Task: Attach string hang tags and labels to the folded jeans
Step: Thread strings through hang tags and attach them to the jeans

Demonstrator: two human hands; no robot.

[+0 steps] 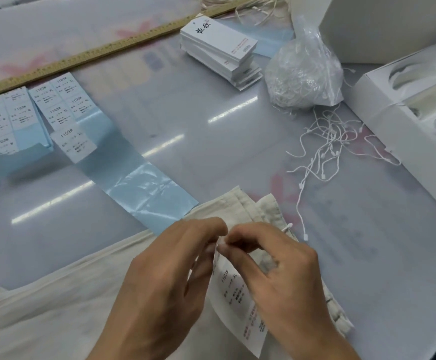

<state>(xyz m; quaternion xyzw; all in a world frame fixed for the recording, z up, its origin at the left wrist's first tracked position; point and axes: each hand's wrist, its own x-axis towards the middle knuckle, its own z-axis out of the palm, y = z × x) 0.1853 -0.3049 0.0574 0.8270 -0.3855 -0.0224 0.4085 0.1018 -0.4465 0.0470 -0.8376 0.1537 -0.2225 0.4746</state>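
Cream folded jeans [55, 294] lie across the near part of the table. A white hang tag [237, 302] with a printed label rests on the jeans below my hands. My left hand [164, 279] and my right hand [276, 266] meet fingertip to fingertip at the tag's top edge, pinching it there. A white string with a small lock [288, 226] shows just behind my right hand on the waistband; whether my fingers hold the string is hidden.
Loose white strings [328, 141] lie right of centre, by a plastic bag of strings [302, 74]. A stack of hang tags [219, 50] sits at the back. Label sheets [29, 115] on blue backing [149, 188], a wooden ruler [81, 53], a white box [398, 131].
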